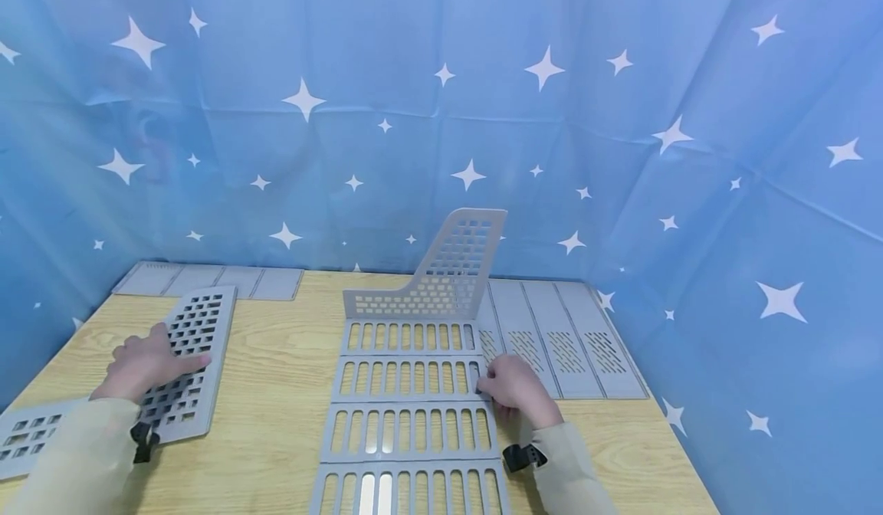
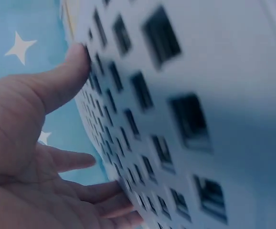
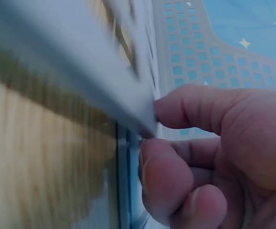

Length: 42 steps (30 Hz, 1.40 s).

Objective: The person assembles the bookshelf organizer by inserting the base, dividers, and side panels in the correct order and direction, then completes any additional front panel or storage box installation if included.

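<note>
My left hand lies over a grey perforated plastic side panel, its thumb stretched across the face. In the left wrist view, the thumb and spread, fairly straight fingers meet that panel near its edge. With thumb and fingertips, my right hand pinches the right edge of a long slatted grey panel, made of several joined sections. The right wrist view shows this edge raised over the table. An L-shaped perforated side panel stands upright at the slatted panel's far end.
Flat grey panels with slanted slots lie at the back right. Another grey sectioned panel lies at the back left. Part of a perforated panel shows at the left edge. A blue star-patterned curtain hangs behind the wooden table.
</note>
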Available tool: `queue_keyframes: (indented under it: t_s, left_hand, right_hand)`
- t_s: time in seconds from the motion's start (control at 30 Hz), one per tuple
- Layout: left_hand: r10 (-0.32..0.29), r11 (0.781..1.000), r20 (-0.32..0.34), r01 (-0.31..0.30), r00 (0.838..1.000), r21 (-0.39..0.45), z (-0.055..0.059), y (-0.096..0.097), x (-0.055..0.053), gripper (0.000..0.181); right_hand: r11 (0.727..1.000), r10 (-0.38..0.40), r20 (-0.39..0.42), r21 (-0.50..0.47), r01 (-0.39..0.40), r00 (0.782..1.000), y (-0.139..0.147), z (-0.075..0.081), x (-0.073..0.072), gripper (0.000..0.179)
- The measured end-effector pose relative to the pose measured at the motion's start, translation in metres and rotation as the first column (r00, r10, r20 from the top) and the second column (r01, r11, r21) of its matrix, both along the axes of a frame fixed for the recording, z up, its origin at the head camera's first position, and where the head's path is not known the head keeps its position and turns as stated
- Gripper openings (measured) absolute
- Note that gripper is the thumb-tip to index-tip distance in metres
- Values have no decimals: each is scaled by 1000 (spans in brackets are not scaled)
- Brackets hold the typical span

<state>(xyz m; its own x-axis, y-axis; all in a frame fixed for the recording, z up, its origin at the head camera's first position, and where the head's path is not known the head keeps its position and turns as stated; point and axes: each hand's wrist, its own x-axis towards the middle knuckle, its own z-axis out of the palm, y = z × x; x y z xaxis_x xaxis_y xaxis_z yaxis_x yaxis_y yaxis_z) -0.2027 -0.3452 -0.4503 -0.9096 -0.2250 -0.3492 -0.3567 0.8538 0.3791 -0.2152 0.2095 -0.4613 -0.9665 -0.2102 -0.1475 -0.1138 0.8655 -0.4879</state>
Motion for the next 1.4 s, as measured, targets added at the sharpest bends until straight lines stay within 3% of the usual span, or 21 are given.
queue_keyframes:
  t_s: [0.2, 0.3, 0.4, 0.5, 0.63, 0.73, 0.87, 0.97, 1.13, 1.3, 1.4]
  left_hand:
    - [48, 999, -131, -50, 990, -14, -2, -5, -3, 122]
    - [79, 997, -238, -83, 968, -8, -3, -6, -5, 118]
    - [77, 997, -347, -78, 935, 11, -2, -5, -8, 114]
    - [55, 998, -404, -43, 913, 38, 9, 2, -12, 112]
    - [33, 994, -391, 12, 920, 111, 35, 24, -14, 106]
    - [11, 985, -400, 60, 917, 165, 54, 48, -15, 90]
    - [-19, 968, -493, 140, 870, 209, 69, 85, -16, 68]
    - [7, 946, -558, 176, 829, 273, 71, 108, -20, 62]
    - [72, 916, -629, 198, 774, 349, 64, 133, -31, 59]
    - [88, 919, -676, 202, 731, 339, 54, 142, -39, 57]
    - [76, 924, -691, 210, 719, 320, 52, 143, -41, 56]
  right_hand:
    - [999, -34, -124, -29, 30, 992, 0, -2, -5, 41]
    - [997, -61, -117, -43, 56, 991, -1, -5, -7, 37]
    - [994, -86, -81, -73, 80, 993, -1, -8, -9, 35]
    - [988, -98, -34, -123, 93, 995, 0, -11, -9, 32]
    - [980, -99, 16, -173, 100, 995, 2, -12, -10, 31]
    - [979, -96, 29, -177, 100, 995, 4, -11, -11, 31]
    - [981, -84, 28, -175, 88, 996, 4, -10, -11, 30]
    - [981, -72, 22, -181, 75, 997, 5, -10, -10, 30]
    - [979, -65, 31, -192, 70, 997, 4, -10, -10, 30]
    - [979, -58, 29, -193, 63, 998, 4, -10, -10, 29]
    - [979, -64, 27, -191, 68, 998, 5, -9, -10, 29]
